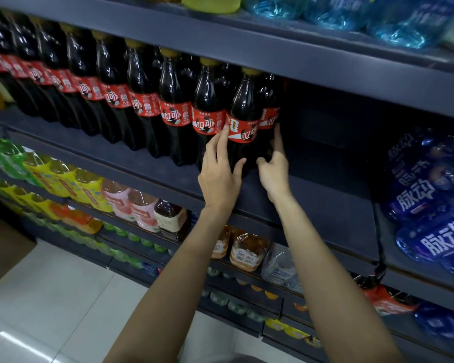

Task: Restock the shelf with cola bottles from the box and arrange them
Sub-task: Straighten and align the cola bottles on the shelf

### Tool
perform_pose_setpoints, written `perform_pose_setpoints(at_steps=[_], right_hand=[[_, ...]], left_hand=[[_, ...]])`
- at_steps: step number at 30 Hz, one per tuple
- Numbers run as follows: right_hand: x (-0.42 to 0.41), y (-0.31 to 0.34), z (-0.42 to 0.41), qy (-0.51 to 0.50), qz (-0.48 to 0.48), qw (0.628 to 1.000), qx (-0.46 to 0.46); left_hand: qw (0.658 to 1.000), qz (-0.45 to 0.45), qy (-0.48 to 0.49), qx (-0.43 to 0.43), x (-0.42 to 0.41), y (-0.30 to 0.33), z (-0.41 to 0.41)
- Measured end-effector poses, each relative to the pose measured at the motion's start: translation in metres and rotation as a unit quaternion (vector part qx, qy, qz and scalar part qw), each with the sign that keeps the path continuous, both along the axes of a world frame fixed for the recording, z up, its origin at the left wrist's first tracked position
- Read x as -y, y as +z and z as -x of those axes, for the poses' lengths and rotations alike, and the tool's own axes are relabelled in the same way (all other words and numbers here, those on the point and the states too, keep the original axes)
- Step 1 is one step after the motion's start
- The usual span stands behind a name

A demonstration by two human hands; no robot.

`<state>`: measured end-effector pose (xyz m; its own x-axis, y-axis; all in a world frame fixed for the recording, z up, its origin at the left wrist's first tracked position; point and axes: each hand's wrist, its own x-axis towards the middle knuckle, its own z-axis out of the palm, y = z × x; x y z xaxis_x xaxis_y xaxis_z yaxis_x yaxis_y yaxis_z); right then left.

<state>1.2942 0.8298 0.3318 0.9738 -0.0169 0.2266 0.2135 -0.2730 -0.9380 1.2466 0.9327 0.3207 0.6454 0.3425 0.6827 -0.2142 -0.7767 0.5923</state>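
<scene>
Cola bottles (131, 100) stand in a tight row along the dark shelf (325, 205), running from its left end to about the middle, red labels facing out, yellow caps up. End cola bottle (243, 121), rightmost of the front row, is upright near the shelf's front edge, touching its left neighbour; one more cola bottle (269, 111) stands just behind it to the right.

Left hand (220, 176) is on the end cola bottle: fingers run up its left side, index tip touching the label edge, thumb curled across the lower front. So grasping it. Right hand (273, 171) is at the right side of the same pair: index finger straight up along the rear bottle's side, thumb tucked against the end bottle's base. Remaining fingers hidden behind the bottles, so full grip can't be confirmed; what shows looks like pressing, not clenching.

Right of the end cola bottle the shelf is bare dark board. Blue bottle packs (427, 200) sit at the shelf's far right. Below the shelf: yellow bottles (63, 184), pink bottles (131, 203), tea bottles (247, 250). Shelf above carries blue water jugs (351, 14). White tiled floor (50, 310) lower left of the shelf.
</scene>
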Motion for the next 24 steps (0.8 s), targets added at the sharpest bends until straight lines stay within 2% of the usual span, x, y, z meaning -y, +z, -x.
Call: perform_pose_setpoints(at_steps=[4,10,15,19,24], right_hand=[[0.015,0.004,-0.012,-0.046,0.02,0.999,0.013],[0.032,0.014,-0.031,0.061,0.065,0.996,-0.024],[0.032,0.013,-0.032,0.058,0.047,0.997,-0.013],[0.026,0.011,-0.027,0.029,0.019,0.999,0.014],[0.008,0.01,-0.025,-0.009,0.021,0.998,0.065]], left_hand=[[1.0,-0.001,0.001,-0.009,-0.004,-0.002,0.001],[0.996,0.048,0.046,-0.061,0.015,-0.019,0.001],[0.988,0.113,0.096,-0.053,0.028,-0.016,-0.009],[0.988,0.14,0.05,-0.046,0.024,-0.018,0.002],[0.993,0.108,0.021,-0.029,0.012,-0.021,0.008]])
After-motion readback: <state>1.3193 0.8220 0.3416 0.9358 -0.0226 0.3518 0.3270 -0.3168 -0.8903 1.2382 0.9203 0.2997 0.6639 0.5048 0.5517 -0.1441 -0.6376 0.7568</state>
